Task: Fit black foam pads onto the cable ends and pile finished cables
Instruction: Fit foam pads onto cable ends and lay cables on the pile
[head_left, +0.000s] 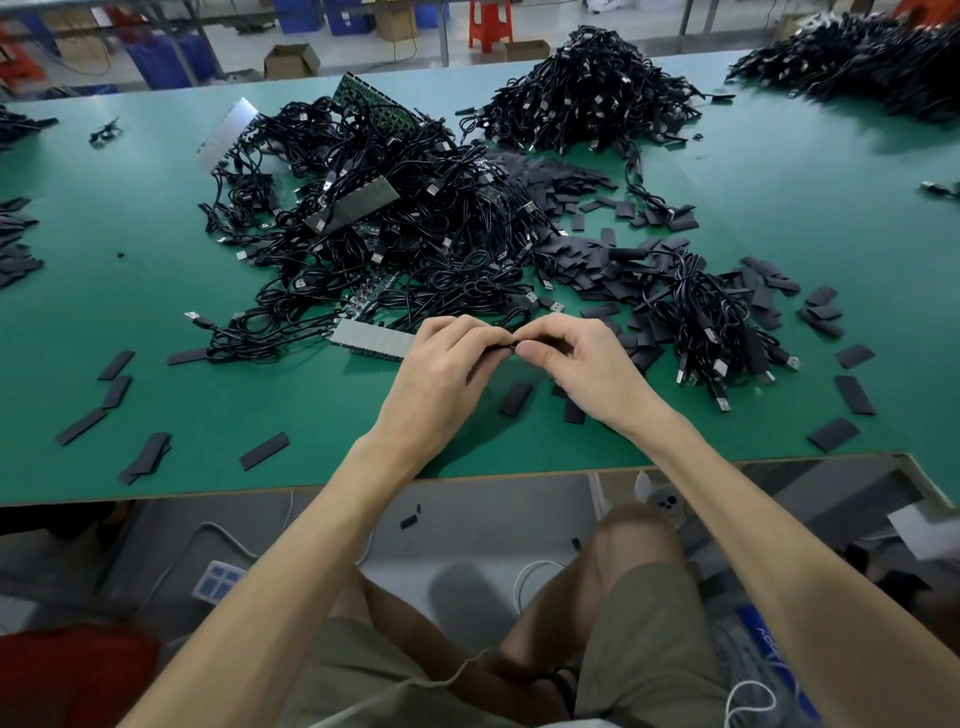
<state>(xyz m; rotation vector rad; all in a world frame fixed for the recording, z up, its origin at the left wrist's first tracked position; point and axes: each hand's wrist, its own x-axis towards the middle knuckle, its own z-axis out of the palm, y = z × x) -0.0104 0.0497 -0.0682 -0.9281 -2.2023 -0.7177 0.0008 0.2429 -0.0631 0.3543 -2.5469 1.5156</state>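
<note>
Head view: two bare hands meet over the green table top (156, 270), just on the near side of the big tangle of black USB cables (395, 228). Left hand (441, 364) and right hand (571, 364) are both curled tight, pinching one small black piece (514, 347) between their fingertips. Fingers hide most of it, so can't tell foam pad from cable end. One thin black cable loop (511, 316) runs from the pinch back into the tangle.

Counts:
- Cable heaps: 4. The tangle; a second black cable heap (587, 93) behind and right of it; a third black cable heap (872, 57) well to the right and behind; a smaller black cable bundle (711, 317) just right of it, near side.
- In the tangle: 3 grey ribbed strips (353, 205), 1 green circuit board (371, 96).
- Flat black rectangular foam pads: dense scatter (587, 260) touching the tangle's right side, too many to count.
- At least 6 loose pads (264, 450) lie left of the tangle on the near side.
- 2 more pads (515, 399) lie on the near side under the hands.
- A heap of dark pads (15, 244) sits well left of the tangle, cut off by the frame edge.

Containers, all on the floor behind the tangle, past the table:
- 2 brown cardboard boxes. One open box (291, 60), inside not readable. One second box (527, 49), contents can't tell.
- Blue plastic crates (156, 62), count unclear, contents hidden.
- 1 red plastic stool (490, 23) stands near the second box.
</note>
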